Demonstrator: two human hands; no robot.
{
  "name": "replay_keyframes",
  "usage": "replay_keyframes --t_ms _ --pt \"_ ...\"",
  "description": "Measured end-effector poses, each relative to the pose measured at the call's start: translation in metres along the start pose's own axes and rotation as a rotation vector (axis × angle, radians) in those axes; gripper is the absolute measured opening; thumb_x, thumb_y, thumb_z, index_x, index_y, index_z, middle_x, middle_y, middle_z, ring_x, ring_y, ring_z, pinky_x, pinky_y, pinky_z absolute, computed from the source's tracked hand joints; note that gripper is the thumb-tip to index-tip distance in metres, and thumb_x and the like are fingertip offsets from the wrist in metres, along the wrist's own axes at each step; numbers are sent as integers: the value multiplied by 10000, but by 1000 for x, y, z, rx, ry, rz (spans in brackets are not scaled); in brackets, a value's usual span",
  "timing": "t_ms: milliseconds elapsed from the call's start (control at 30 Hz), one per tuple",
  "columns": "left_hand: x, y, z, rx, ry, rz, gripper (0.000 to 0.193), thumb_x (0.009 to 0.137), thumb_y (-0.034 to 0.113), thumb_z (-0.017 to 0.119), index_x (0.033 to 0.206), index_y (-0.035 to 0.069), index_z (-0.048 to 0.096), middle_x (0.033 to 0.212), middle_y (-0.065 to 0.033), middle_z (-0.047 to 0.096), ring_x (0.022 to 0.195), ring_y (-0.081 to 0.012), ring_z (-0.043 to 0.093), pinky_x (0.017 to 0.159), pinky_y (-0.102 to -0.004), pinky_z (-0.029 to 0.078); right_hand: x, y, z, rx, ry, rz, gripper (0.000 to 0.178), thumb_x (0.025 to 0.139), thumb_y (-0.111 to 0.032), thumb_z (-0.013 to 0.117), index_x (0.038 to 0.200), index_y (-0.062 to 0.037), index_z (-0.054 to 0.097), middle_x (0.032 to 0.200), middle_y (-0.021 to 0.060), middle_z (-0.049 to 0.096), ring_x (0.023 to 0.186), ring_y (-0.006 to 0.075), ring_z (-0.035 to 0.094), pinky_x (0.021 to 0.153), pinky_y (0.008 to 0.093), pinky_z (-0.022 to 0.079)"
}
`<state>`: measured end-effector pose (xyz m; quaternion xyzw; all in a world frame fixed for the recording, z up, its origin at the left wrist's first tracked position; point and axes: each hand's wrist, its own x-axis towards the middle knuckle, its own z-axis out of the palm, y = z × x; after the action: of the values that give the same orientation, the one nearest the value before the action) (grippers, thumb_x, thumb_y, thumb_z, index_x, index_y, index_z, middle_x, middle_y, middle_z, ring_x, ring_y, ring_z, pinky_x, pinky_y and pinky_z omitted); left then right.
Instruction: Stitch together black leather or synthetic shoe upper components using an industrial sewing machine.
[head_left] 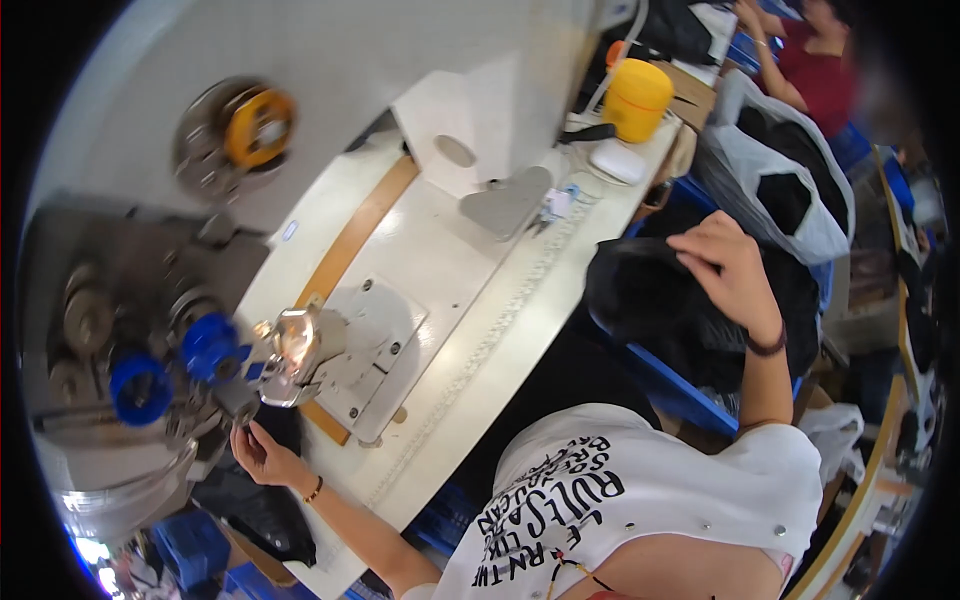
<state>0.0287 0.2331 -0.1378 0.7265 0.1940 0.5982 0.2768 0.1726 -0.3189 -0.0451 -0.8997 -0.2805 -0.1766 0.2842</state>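
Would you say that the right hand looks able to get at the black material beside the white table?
Probably yes: the right hand is at the edge of the black material, with nothing visible between them; whether its fingers already grip it is hard to tell.

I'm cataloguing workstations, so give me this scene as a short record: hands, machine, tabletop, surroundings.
Left hand: fingertips at a metal part of the sewing machine; grip unclear
Right hand: fingers at the edge of black fabric; grip unclear
Machine: two blue dials
Tabletop: yellow tub, white rounded object
Beside it: blue crate, white plastic bag
Background: co-worker in dark red top
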Motion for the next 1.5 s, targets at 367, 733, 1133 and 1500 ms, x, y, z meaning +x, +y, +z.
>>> replay_keyframes --t_ms 367,733,1133,1500 --pt "2 134 -17 148 -260 213 321 603 -33 726 914 -75 661 1018 -170 656 890 -259 639 793 -307 503 128 -172 155 358 -43 -1162 306 731 -118 623 1032 -61 622 874 27 478 869 216 487 885 419 425" --pt "15 161 22 166 -623 668 219 673 6 733 876 -17 654 911 -116 626 835 -277 642 748 -338 543 116 -172 185 568 -33 -945 271 709 -79 622 971 -14 646 1049 141 616 986 287 612 825 383 476" --pt "19 159 24 172 -702 717 235 600 38 736 808 10 632 866 -92 623 820 -262 610 737 -352 499 113 -171 188 547 -77 -919 282 717 -95 620 993 -51 656 1025 78 605 863 214 605 772 351 470" --pt "32 160 21 222 -801 713 224 604 78 739 796 43 629 850 -47 626 832 -243 605 701 -321 505 117 -174 186 487 -83 -906 275 742 -105 620 1014 -88 654 966 44 592 895 220 582 792 354 457"
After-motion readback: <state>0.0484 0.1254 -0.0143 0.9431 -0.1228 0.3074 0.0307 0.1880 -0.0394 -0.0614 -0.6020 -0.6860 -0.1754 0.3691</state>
